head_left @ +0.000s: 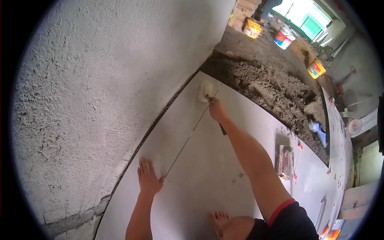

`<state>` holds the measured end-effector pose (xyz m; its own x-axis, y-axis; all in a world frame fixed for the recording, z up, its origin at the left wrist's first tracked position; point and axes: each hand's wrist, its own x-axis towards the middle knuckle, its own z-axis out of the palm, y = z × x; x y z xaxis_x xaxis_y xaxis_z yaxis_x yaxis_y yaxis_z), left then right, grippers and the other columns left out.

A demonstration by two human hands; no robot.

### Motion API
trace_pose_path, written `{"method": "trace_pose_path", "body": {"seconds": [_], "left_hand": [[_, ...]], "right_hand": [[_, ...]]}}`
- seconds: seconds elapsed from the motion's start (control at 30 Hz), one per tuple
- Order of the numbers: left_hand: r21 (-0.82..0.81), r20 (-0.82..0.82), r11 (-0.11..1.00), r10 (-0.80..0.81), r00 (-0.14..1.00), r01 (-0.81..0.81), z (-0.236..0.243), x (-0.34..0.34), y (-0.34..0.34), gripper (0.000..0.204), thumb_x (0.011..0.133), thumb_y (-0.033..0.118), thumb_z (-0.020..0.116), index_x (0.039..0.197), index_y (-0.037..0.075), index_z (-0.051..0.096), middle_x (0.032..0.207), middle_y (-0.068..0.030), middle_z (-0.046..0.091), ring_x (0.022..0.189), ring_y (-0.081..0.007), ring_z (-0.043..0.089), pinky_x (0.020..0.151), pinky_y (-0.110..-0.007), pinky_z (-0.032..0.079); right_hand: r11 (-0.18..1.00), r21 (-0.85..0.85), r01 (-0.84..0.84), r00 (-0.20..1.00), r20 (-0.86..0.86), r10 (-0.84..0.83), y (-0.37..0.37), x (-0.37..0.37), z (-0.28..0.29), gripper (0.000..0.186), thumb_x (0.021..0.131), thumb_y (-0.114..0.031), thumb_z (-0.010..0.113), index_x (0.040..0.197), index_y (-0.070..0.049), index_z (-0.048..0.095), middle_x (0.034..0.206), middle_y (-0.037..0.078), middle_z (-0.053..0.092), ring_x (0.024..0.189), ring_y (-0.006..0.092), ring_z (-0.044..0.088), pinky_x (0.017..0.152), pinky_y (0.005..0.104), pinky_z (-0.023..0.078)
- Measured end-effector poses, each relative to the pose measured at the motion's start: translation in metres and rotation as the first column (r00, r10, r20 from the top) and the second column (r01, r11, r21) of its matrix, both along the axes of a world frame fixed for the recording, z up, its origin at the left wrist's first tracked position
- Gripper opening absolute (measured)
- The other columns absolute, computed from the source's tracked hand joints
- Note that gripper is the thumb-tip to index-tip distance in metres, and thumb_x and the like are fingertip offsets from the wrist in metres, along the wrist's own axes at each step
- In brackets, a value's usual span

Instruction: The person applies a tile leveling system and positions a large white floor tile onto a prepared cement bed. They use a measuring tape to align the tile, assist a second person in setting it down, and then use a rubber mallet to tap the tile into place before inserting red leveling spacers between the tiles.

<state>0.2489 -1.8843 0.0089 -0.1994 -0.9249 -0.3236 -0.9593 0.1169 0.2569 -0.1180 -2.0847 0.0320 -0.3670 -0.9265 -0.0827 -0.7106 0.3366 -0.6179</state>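
My right hand (217, 110) is closed round the handle of a mallet. Its pale, rounded mallet head (205, 91) is at the far end of a large light-grey floor tile (180, 110), beside a thin joint; whether it touches the tile I cannot tell. My left hand (149, 178) rests on the same tile with its fingers stretched out, near the joint. On the other side of the joint lies a second tile (216, 164), with my bare foot (219, 222) on it.
A rough plastered wall (80, 80) rises on the left, with a narrow gap along the tile. Beyond the tiles lies loose grey mortar (276, 86). A metal trowel (285, 162) lies to the right, and a blue-and-white object (319, 132) sits on the mortar. Buckets (284, 39) and a person's leg (269, 10) are further back.
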Motion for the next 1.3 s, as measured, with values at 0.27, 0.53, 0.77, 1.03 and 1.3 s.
{"method": "trace_pose_path", "body": {"seconds": [0.27,0.53,0.77,1.03,1.3], "left_hand": [[0.022,0.047,1.0,0.007,0.999,-0.009,0.005,0.004,-0.002,0.101,0.079,0.044,0.072,0.148,-0.005,0.016,0.156,-0.025,0.009,0.146,-0.0368,0.008,0.118,-0.046,0.013],[0.025,0.075,1.0,-0.009,0.997,0.007,0.004,0.012,0.0,0.103,0.08,0.045,0.07,0.149,-0.005,0.012,0.157,-0.0242,0.006,0.147,-0.036,0.006,0.119,-0.046,0.011],[0.064,0.097,0.998,0.005,0.995,-0.011,0.01,0.012,0.0,0.101,0.081,0.047,0.068,0.149,-0.004,0.013,0.157,-0.024,0.005,0.147,-0.0353,0.005,0.119,-0.045,0.01],[0.052,0.159,0.999,-0.024,0.987,0.016,0.003,0.011,0.005,0.102,0.083,0.055,0.062,0.151,-0.001,0.01,0.158,-0.023,0.004,0.147,-0.0332,0.007,0.118,-0.045,0.01],[0.119,0.111,0.992,-0.05,0.993,0.037,0.02,0.027,-0.005,0.091,0.085,0.044,0.065,0.151,0.003,0.017,0.159,-0.0125,0.01,0.147,-0.0241,0.013,0.118,-0.046,0.013]], "right_hand": [[0.999,-0.016,-0.042,0.996,0.076,0.043,0.001,0.059,0.01,0.033,0.097,-0.025,0.043,0.128,-0.022,0.056,0.102,0.021,0.066,0.095,0.0406,0.062,0.079,0.0485,0.049],[0.985,-0.164,-0.049,0.986,0.149,0.074,-0.002,0.077,-0.018,0.032,0.098,-0.021,0.045,0.128,-0.019,0.056,0.094,0.021,0.066,0.086,0.039,0.064,0.071,0.0449,0.049],[0.988,-0.067,-0.138,0.984,0.101,0.144,0.006,0.068,-0.022,0.033,0.096,-0.016,0.046,0.127,-0.015,0.056,0.092,0.021,0.066,0.083,0.0384,0.063,0.07,0.0456,0.049],[0.995,-0.062,0.081,0.923,0.381,-0.052,-0.003,0.037,-0.002,0.026,0.096,-0.015,0.046,0.116,-0.006,0.06,0.095,0.022,0.066,0.09,0.0403,0.063,0.073,0.0468,0.048],[0.988,-0.123,-0.097,0.988,0.11,0.111,0.007,0.012,-0.022,0.028,0.094,-0.013,0.048,0.118,-0.007,0.06,0.091,0.023,0.066,0.084,0.0391,0.064,0.072,0.0454,0.049]]}}
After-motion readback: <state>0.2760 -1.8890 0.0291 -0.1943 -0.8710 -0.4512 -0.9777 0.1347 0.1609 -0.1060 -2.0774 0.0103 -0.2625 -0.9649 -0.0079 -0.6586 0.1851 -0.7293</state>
